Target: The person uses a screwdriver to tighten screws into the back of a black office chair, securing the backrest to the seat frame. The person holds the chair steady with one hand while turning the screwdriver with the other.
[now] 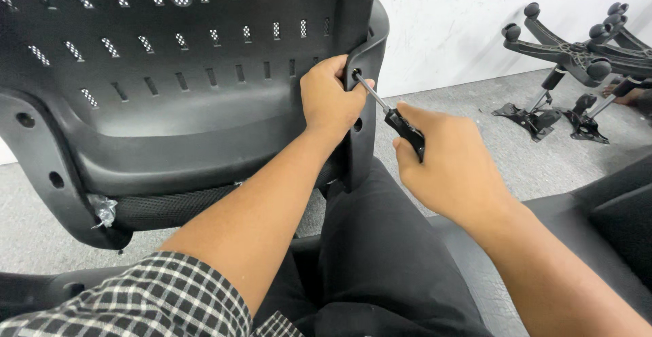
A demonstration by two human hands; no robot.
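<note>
A black plastic chair back (170, 106) with rows of slots stands tilted in front of me. My left hand (329, 99) grips its right side bracket (367, 51) near a screw hole. My right hand (445, 167) is closed around the black handle of a screwdriver (397, 121). The metal shaft points up and left, and its tip sits in the hole by my left thumb.
Black mesh and a scrap of plastic wrap (103, 211) hang at the chair back's lower left. A black seat cushion (611, 221) lies at the right. Upturned chair bases with castors (577, 51) rest on the grey carpet by the white wall.
</note>
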